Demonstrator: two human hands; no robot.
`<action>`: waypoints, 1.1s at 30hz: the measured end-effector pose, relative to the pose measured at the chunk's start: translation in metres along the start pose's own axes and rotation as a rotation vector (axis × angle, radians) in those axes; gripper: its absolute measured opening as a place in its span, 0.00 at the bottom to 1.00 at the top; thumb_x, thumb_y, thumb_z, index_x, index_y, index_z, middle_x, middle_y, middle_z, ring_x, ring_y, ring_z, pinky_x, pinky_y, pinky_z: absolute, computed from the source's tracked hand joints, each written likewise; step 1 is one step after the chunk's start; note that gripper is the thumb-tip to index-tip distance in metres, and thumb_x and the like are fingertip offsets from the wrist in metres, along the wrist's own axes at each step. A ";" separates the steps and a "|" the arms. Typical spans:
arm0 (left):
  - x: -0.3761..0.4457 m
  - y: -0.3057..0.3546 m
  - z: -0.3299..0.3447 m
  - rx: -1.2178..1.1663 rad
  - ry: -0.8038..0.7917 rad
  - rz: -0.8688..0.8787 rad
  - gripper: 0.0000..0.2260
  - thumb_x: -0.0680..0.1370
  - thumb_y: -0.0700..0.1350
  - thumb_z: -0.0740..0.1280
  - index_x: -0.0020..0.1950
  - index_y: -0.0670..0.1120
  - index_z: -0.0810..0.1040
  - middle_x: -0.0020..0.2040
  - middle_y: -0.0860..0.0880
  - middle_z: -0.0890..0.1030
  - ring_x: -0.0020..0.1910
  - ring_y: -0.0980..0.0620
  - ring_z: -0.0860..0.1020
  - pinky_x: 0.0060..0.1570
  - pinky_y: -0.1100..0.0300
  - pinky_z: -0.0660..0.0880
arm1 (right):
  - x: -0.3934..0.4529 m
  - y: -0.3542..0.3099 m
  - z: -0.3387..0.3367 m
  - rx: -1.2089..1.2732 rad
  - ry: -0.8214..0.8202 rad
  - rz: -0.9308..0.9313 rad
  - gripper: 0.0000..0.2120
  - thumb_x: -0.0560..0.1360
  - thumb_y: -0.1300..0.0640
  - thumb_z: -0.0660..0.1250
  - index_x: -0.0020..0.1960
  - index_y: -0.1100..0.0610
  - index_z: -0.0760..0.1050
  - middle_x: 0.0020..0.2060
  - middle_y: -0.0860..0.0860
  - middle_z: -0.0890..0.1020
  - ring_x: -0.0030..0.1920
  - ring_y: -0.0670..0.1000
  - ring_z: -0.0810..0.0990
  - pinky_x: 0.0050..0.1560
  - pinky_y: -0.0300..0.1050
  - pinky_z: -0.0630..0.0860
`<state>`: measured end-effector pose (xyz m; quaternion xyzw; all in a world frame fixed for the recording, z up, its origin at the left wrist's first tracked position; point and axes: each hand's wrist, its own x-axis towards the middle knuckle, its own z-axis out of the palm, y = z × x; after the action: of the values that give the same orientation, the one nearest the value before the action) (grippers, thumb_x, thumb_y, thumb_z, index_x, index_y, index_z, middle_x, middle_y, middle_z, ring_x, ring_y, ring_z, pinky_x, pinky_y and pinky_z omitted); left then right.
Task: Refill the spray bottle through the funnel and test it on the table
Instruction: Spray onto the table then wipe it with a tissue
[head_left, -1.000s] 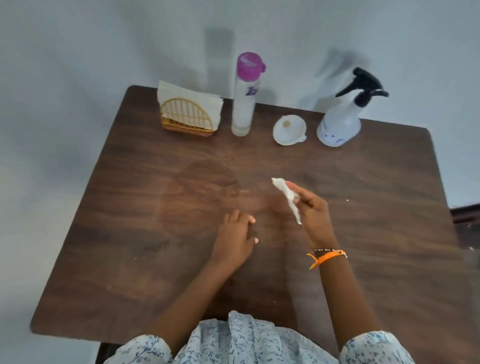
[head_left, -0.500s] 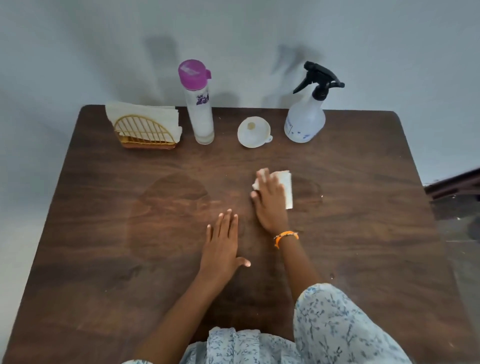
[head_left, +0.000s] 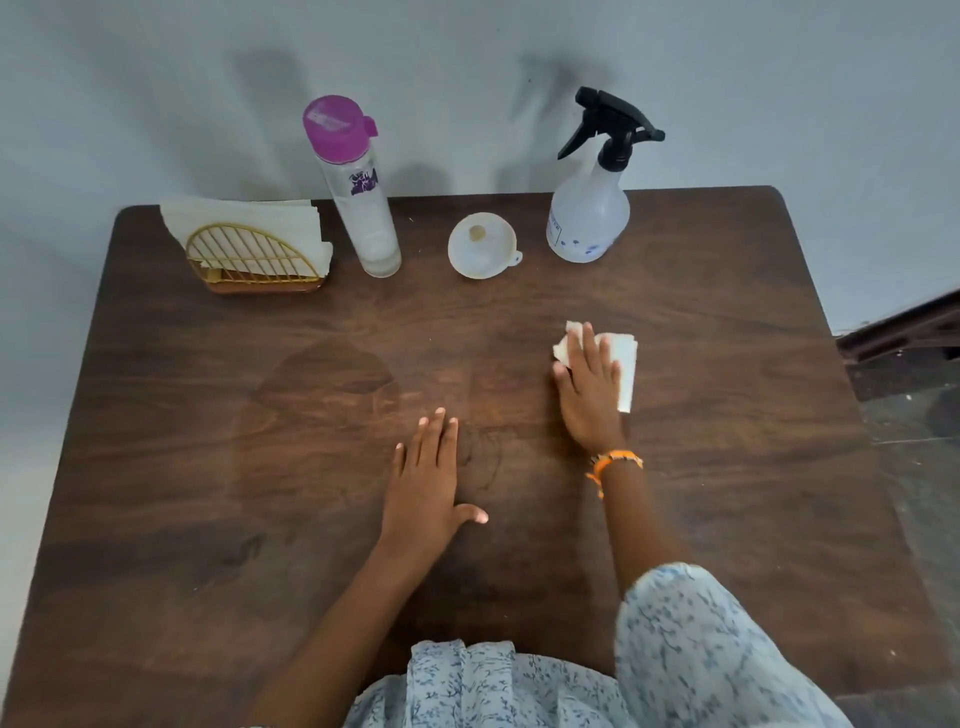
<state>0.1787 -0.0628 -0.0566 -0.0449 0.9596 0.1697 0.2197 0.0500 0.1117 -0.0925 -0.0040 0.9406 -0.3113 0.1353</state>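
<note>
A clear spray bottle (head_left: 589, 218) with a black trigger head stands at the back right of the dark wooden table (head_left: 753, 493). A white funnel (head_left: 480, 247) lies to its left. A tall clear bottle (head_left: 363, 208) with a purple cap stands left of the funnel. My right hand (head_left: 589, 395) presses flat on a white tissue (head_left: 626, 364) on the tabletop, well in front of the spray bottle. My left hand (head_left: 428, 478) rests flat on the table, fingers apart, holding nothing.
A gold wire napkin holder (head_left: 249, 260) with white napkins sits at the back left. A damp dark patch (head_left: 322, 410) marks the wood left of my left hand. A pale wall runs behind the table; dark floor shows at the right.
My right hand lifted a crumpled tissue, laid it flat on the table, then slid it to the right. My left hand stayed flat on the wood.
</note>
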 end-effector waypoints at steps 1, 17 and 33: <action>0.000 -0.001 -0.001 0.005 0.002 0.009 0.50 0.68 0.61 0.68 0.75 0.45 0.39 0.77 0.48 0.39 0.76 0.48 0.39 0.73 0.50 0.43 | 0.008 -0.013 0.006 0.052 -0.007 -0.014 0.22 0.81 0.56 0.51 0.75 0.52 0.52 0.76 0.50 0.49 0.76 0.54 0.44 0.72 0.54 0.39; -0.025 -0.015 0.009 -0.100 0.137 -0.001 0.55 0.65 0.66 0.67 0.70 0.43 0.30 0.76 0.46 0.39 0.76 0.48 0.41 0.71 0.55 0.37 | -0.037 0.002 0.010 0.157 0.100 -0.025 0.30 0.71 0.75 0.53 0.68 0.54 0.68 0.71 0.52 0.65 0.74 0.54 0.56 0.70 0.46 0.41; -0.045 -0.019 0.009 -0.260 0.169 -0.045 0.60 0.64 0.56 0.75 0.67 0.45 0.24 0.76 0.44 0.39 0.76 0.46 0.44 0.72 0.56 0.43 | -0.081 0.030 0.000 0.176 -0.016 -0.247 0.30 0.70 0.65 0.46 0.68 0.49 0.67 0.69 0.44 0.67 0.72 0.40 0.58 0.73 0.45 0.44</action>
<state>0.2262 -0.0769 -0.0498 -0.1084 0.9435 0.2830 0.1344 0.1305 0.1428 -0.0897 -0.1102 0.9010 -0.4067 0.1035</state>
